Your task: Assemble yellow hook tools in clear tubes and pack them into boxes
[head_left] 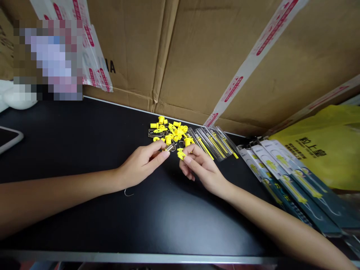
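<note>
Between thumb and index finger, my left hand [142, 161] pinches a small silvery metal piece [169, 148]. My right hand [202, 168] holds a small yellow plastic part [181, 154] between its thumb and fingers, a short gap to the right of the metal piece. Just beyond both hands lies a pile of yellow plastic parts [176, 132], with metal wire clips [155, 133] at its left side. Several clear tubes with yellow strips [215, 144] lie right of the pile. Under my left wrist, a thin curved hook [128, 193] rests on the black table [168, 225].
Large taped cardboard boxes [126, 48] stand along the table's back edge. Packaged hook tools [292, 180] and a yellow bag [323, 146] lie at the right. A white-edged device [9, 139] and a white object [19, 95] are at the far left.
</note>
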The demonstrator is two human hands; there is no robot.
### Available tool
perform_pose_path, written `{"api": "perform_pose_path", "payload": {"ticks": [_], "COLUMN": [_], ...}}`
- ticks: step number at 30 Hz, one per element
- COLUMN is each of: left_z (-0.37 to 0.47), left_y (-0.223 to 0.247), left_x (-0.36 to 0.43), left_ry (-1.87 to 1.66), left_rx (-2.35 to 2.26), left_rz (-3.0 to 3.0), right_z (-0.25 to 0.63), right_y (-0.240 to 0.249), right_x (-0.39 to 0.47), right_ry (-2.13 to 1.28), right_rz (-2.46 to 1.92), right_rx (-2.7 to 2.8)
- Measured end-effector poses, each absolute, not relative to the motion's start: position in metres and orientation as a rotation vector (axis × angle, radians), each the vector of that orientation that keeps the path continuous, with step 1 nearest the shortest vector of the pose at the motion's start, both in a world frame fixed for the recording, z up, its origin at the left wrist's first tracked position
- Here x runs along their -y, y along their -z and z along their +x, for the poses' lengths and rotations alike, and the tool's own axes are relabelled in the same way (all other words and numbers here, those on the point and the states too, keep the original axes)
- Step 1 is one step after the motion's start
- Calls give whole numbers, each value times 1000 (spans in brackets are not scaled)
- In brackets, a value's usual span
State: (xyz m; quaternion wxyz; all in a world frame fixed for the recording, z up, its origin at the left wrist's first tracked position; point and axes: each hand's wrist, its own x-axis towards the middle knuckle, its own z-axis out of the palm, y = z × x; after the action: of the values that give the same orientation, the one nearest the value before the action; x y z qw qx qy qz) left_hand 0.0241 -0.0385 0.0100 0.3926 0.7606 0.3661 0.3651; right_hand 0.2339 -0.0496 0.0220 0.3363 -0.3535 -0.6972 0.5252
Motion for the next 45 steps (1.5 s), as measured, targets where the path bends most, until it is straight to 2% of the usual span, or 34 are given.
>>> {"api": "perform_pose_path", "payload": {"ticks": [2, 8, 17, 36, 45], "left_z": [23, 23, 23, 25, 26], "left_y": [-9, -9, -12, -11, -9], "left_x": [38, 41, 43, 43, 43], "left_ry": [-947, -837, -827, -835, -857], "left_rx": [-946, -886, -889, -939, -943], "left_rz": [2002, 2066, 2066, 2028, 2009], "right_z": [234, 232, 234, 236, 235], "right_y": [-21, -20, -18, -16, -14], "right_x": [49, 51, 54, 55, 55], "right_ry": [-1405, -1061, -795, -596, -188], "right_rz": [-911, -986, -995, -990, -979], "right_rx": [1740, 1841, 1997, 2091, 2201]}}
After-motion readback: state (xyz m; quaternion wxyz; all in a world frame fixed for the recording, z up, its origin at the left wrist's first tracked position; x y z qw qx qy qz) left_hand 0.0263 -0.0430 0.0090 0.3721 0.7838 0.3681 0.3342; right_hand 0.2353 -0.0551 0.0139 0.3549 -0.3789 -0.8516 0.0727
